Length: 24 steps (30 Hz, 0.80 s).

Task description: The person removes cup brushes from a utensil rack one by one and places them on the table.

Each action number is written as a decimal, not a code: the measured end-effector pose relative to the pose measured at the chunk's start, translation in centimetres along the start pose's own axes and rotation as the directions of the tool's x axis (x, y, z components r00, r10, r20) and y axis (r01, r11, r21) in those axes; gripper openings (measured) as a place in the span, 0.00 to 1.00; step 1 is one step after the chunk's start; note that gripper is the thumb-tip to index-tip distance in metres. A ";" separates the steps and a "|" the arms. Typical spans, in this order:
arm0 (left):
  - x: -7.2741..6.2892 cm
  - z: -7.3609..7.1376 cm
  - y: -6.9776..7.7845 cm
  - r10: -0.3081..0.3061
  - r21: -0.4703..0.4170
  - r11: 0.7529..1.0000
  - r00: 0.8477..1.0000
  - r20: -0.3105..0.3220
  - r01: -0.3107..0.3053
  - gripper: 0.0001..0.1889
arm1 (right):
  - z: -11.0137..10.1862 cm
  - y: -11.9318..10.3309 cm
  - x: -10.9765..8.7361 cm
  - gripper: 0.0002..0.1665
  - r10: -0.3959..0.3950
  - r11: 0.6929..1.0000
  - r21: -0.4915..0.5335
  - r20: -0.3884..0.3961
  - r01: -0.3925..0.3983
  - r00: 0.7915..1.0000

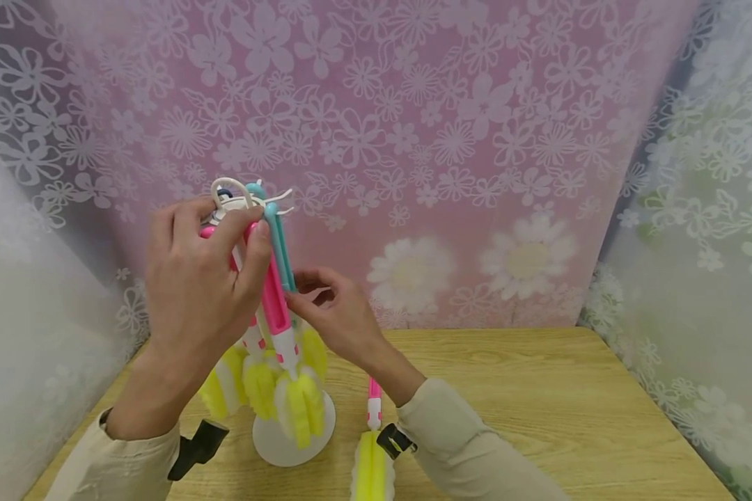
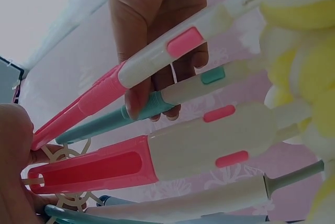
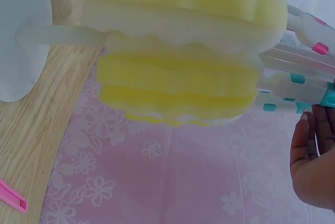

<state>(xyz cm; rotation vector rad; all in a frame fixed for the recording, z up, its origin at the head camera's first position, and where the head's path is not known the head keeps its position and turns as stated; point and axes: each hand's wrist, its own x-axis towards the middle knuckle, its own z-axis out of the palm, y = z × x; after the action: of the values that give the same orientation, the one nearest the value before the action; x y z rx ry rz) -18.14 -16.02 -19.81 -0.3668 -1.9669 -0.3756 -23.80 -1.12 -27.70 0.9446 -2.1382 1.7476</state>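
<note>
A white stand with a round base and a hooked top bears several hanging sponge brushes, their yellow-and-white sponge heads downward. My left hand grips the stand's top, fingers and thumb curled about the hooks beside the upper end of a pink-handled sponge brush. Lower on the right side, my right hand pinches a teal-handled sponge brush between thumb and fingers. In the left wrist view its thumb crosses the teal handle, behind a pink one.
Another pink-handled sponge brush lies on the wooden table, right of the stand's base. Flower-patterned curtains stand behind the table and on both sides. A black wrist mount is on the left sleeve.
</note>
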 end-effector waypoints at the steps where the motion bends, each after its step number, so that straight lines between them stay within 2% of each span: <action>1: 0.0 0.0 0.0 0.000 0.003 1.000 1.000 0.001 0.000 0.24 | 0.0 0.0 0.0 0.17 -0.002 1.000 0.000 -0.004 0.002 1.000; 24: -0.2 -0.2 0.5 -0.010 -0.004 1.000 1.000 -0.007 0.010 0.24 | -2.3 0.1 -0.9 0.14 -0.101 0.995 -0.032 -0.077 0.099 0.992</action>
<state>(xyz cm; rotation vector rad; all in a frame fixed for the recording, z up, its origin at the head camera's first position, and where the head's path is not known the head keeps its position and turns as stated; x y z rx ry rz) -17.68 -15.63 -19.90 -0.3580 -1.9619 -0.3866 -23.70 1.37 -27.59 0.9429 -2.0255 1.6744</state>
